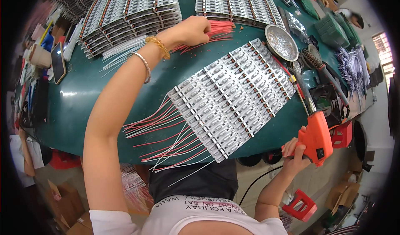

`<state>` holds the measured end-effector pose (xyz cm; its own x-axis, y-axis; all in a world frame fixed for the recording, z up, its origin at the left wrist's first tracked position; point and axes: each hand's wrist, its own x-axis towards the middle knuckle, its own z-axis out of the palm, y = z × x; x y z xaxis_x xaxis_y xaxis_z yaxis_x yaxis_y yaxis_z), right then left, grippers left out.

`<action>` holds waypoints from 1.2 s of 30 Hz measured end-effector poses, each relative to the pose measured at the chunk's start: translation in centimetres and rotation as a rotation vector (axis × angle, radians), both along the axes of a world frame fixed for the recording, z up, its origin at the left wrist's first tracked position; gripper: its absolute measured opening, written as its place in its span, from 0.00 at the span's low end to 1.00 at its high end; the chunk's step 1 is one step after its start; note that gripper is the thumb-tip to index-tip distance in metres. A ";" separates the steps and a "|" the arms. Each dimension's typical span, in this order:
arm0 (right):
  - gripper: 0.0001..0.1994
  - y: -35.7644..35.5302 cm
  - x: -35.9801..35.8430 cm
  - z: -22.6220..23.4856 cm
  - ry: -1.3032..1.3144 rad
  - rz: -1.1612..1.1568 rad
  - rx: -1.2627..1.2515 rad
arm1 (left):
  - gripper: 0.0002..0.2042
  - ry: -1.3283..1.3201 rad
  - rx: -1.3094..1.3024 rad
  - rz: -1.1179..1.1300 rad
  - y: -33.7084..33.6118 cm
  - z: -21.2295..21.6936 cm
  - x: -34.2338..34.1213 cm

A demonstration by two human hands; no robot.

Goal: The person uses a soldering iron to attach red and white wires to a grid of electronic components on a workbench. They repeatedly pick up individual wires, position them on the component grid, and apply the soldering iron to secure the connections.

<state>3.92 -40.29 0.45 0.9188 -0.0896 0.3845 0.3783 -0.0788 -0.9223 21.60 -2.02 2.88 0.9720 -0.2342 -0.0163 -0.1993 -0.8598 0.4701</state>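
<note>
Head view up, and I have the left hand (199, 28) over a bundle of red wires (221, 29) at the far side of the tabletop (75, 114); the fingers curl down, but I can't tell whether they pinch any strands. Thin and light, those wires look bendy and likely to tangle, so I'd favour a fingertip pinch near one end, one strand at a time.

Down on the right, the right hand (296, 151) is wrapped around an orange soldering gun (320, 139). I judge it stiff and the heavier item: handle only, well clear of the metal front, which could be hot.

Between the two hands lies a panel of small circuit boards (233, 97), flat and tilted askew, red and white leads (152, 143) trailing from its left side. It looks rigid but fragile; I'd hold it by the edges.

Crowding the reach: stacked panels (133, 16) behind the left wrist, white wires (125, 51) beneath the forearm, and a metal dish (281, 43) just beside the panel's far corner.
</note>
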 end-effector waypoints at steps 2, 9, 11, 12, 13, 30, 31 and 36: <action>0.30 -0.1 -0.4 -0.2 0.008 0.016 0.017 | 0.14 0.031 -0.051 0.048 1.3 -0.1 -0.2; 0.31 -0.3 -2.0 -0.5 0.000 0.069 0.075 | 0.14 -0.144 -0.029 0.208 2.7 1.2 -0.6; 0.31 -0.5 -2.6 -0.6 0.001 0.073 0.095 | 0.16 -0.135 0.073 0.183 2.5 2.9 -0.9; 0.31 -0.7 -3.0 -0.9 0.001 0.072 0.113 | 0.16 -0.096 0.131 0.147 2.0 4.9 -1.3; 0.31 -0.8 -3.4 -0.8 0.002 0.069 0.118 | 0.17 -0.058 0.175 0.109 1.3 6.7 -1.7; 0.30 -0.1 -5.8 -0.9 0.023 0.172 0.220 | 0.11 0.201 1.066 -0.225 -4.7 7.1 -4.7; 0.30 0.0 -5.8 -0.9 0.038 0.178 0.235 | 0.10 0.199 1.050 -0.212 -4.5 7.2 -5.3; 0.32 0.1 -6.5 -1.0 0.076 0.198 0.306 | 0.09 0.040 0.445 -0.130 -1.5 7.4 -9.8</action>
